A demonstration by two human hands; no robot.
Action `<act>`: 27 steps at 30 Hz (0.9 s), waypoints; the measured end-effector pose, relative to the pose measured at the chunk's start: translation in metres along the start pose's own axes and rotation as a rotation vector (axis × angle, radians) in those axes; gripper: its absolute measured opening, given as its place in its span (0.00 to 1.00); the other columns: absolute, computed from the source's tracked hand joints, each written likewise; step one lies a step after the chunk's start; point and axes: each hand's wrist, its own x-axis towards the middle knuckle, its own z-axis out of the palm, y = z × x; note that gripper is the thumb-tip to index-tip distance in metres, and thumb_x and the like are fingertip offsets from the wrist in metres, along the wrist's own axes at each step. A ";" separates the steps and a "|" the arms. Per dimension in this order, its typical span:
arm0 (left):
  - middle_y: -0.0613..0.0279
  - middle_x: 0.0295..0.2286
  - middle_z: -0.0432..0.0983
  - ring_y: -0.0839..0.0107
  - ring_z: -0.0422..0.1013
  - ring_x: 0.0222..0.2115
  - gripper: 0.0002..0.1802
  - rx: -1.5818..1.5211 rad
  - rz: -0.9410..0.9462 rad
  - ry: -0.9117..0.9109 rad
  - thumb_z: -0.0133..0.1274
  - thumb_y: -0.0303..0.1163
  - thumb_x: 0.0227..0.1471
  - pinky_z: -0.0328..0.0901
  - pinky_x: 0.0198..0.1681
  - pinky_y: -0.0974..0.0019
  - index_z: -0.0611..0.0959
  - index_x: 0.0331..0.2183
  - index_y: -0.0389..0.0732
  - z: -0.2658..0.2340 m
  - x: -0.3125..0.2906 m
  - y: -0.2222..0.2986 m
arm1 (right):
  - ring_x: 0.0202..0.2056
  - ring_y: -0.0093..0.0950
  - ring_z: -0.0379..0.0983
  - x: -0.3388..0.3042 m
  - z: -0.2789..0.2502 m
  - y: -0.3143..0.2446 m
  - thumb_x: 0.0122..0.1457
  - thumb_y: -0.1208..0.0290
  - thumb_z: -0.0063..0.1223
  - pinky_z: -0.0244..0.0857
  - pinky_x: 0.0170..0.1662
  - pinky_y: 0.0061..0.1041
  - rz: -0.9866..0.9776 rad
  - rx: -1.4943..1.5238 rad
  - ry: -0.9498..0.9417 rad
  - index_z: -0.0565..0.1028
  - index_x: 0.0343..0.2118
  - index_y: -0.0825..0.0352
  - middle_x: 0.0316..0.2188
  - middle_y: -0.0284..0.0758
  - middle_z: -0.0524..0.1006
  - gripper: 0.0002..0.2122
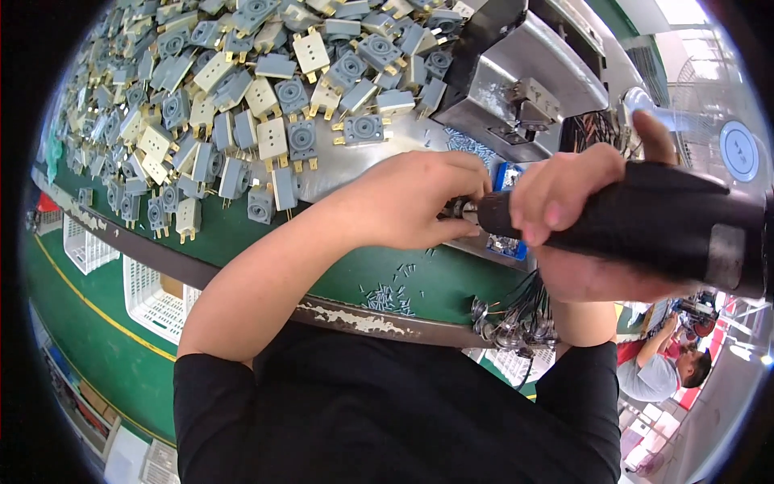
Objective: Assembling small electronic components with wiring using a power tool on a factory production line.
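Observation:
My right hand (564, 189) is wrapped around a thick black power screwdriver (673, 222), lying roughly sideways with its nose toward the left. At that nose my left hand (415, 198) is closed, thumb and fingers pinching around the metal tip; a small dark piece shows between them, too hidden to name. Just beyond my hands lies a blue-edged tray (509, 173), mostly covered by my right hand and the tool. A heap of small bluish screws (469, 145) lies on the metal plate behind my left fingers.
A large pile of grey and cream switch-like parts with brass terminals (262, 97) covers the left of the bench. A bent metal fixture (532, 89) stands at the back right. Loose screws (389, 298) and wired parts (516, 323) lie near the front edge. A co-worker (657, 371) is at right.

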 end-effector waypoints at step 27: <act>0.56 0.32 0.85 0.55 0.81 0.36 0.18 0.206 0.371 0.171 0.75 0.31 0.39 0.74 0.43 0.56 0.88 0.36 0.38 0.013 -0.003 0.009 | 0.49 0.37 0.74 -0.069 -0.027 -0.055 0.66 0.64 0.55 0.67 0.52 0.38 0.393 -1.078 0.072 0.74 0.54 0.71 0.46 0.42 0.78 0.18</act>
